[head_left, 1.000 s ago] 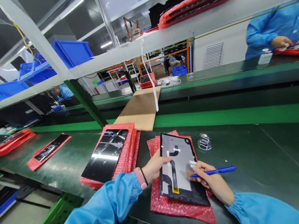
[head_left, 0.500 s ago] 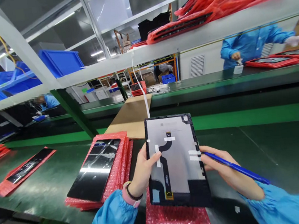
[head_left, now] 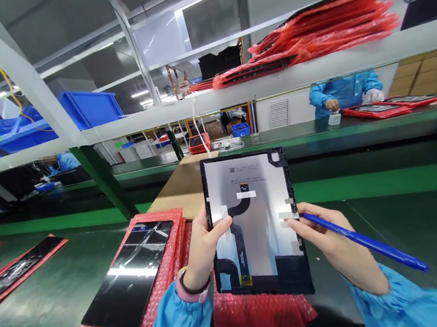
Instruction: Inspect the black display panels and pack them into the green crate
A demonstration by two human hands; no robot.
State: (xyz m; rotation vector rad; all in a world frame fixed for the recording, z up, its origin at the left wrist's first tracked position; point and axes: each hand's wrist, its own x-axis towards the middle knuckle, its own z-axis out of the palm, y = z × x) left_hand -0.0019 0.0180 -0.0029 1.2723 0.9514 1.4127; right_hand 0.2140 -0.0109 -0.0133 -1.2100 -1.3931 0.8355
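Observation:
A tablet screen assembly (head_left: 265, 221) faces me back side up, tilted, with a white backing, a black flex cable (head_left: 241, 245) and strips of pale tape. My left hand (head_left: 202, 245) grips its left edge, thumb lying over the backing near the cable. At the right edge is my right hand (head_left: 326, 235), its thumb on the tape there. A blue pen-like stick (head_left: 371, 243) runs through my right fingers and points back to the lower right. Beneath the screen lies a red bubble-wrap bag (head_left: 257, 320) on the dark green bench.
On the left, a glossy black panel (head_left: 132, 275) tops a stack of red bubble-wrap bags (head_left: 174, 254). Another panel (head_left: 20, 267) lies farther left. A white shelf (head_left: 310, 70) crosses above with red-wrapped parts. Across the bench stands a co-worker in blue (head_left: 347, 94).
The screen now sits slightly higher and closer in view. My right thumb has come onto the tape at its edge. The co-worker's outstretched gloved hand has drawn back in.

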